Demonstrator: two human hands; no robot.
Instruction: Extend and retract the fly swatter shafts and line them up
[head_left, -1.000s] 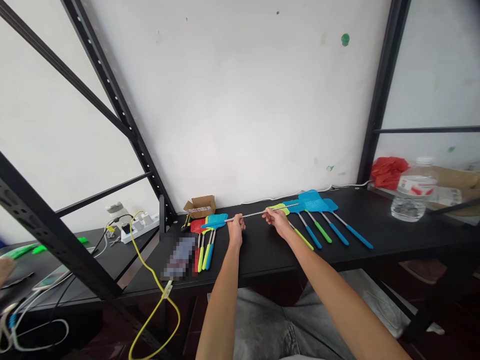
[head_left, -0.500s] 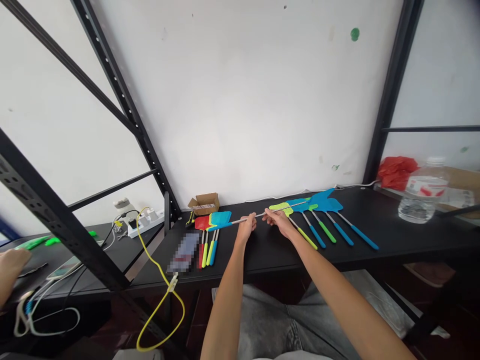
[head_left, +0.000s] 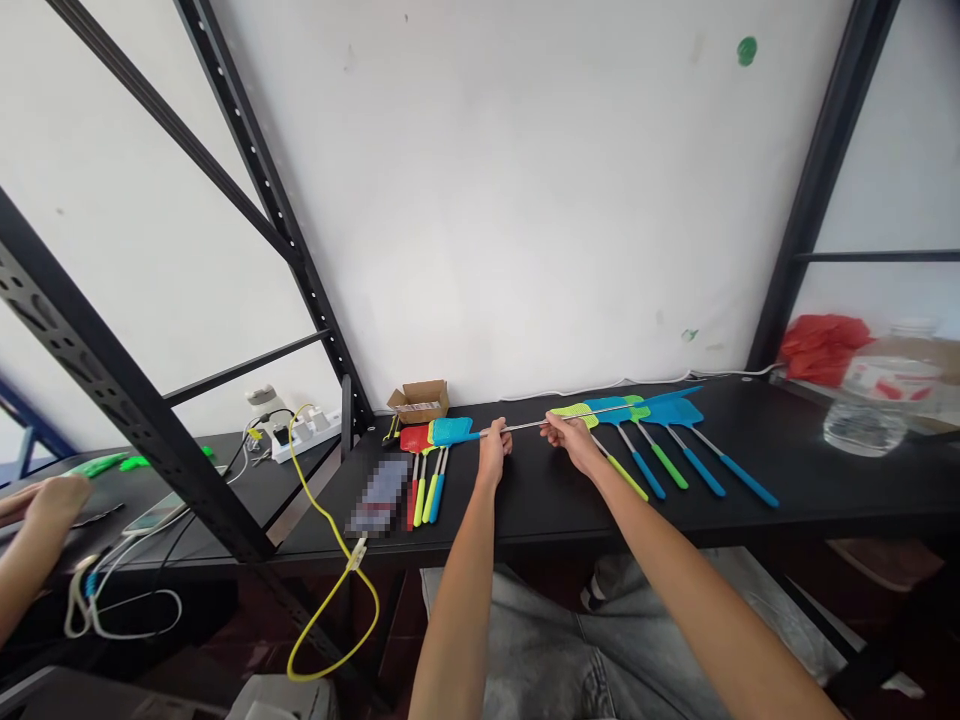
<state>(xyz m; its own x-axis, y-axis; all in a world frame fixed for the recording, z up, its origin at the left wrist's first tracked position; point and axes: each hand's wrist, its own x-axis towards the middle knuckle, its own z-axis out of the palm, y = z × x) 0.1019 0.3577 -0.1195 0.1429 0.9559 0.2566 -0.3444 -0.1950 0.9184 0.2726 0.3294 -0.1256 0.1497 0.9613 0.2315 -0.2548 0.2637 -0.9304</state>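
A blue fly swatter with a thin metal rod (head_left: 527, 426) spans both hands above the black table. My left hand (head_left: 493, 452) is closed around the rod beside its blue handle, which points left. My right hand (head_left: 570, 440) pinches the rod farther along, toward the head. That blue head (head_left: 682, 394) points right and appears nearly edge-on. Left of my hands lie several shorter swatters with overlapping heads, a blue one (head_left: 452, 431) and a red one (head_left: 415, 438) among them. On the right, several longer ones are fanned out, including a yellow-green head (head_left: 574, 414) and a green handle (head_left: 669, 466).
A small open cardboard box (head_left: 420, 400) stands by the wall. A blurred phone (head_left: 381, 497) with a yellow cable (head_left: 316, 510) lies at left, near a power strip (head_left: 307, 438). At right are a water bottle (head_left: 870, 400) and red bag (head_left: 823, 348). Another person's hand (head_left: 56, 505) shows far left.
The view has swung slightly left. My hands are a little farther apart along the rod, and the held swatter's head has turned from broadside to nearly edge-on. The other person's hands have moved further into view.
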